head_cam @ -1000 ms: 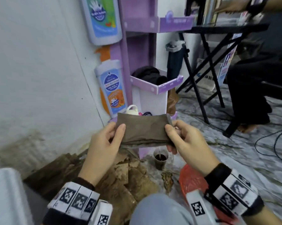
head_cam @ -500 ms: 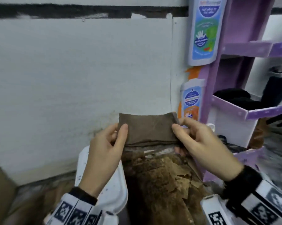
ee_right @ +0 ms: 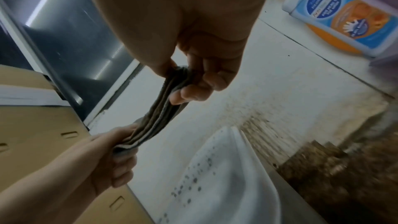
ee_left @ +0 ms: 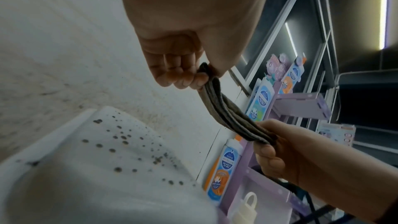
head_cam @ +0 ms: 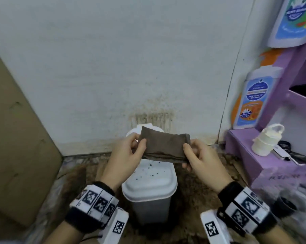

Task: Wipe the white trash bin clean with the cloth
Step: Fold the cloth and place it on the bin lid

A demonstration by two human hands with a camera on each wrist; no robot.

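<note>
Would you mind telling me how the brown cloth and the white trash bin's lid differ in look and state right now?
The cloth is brown, soft and folded in layers; the bin lid is white, rigid and smoothly domed. The cloth is held in the air, pinched at its ends by the left hand and right hand; the lid sits closed on the bin below, untouched. The lid carries dark spots; the cloth shows none clearly.

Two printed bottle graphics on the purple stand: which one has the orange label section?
The lower bottle graphic: blue above, orange below. The upper bottle graphic shows blue and green instead.
</note>
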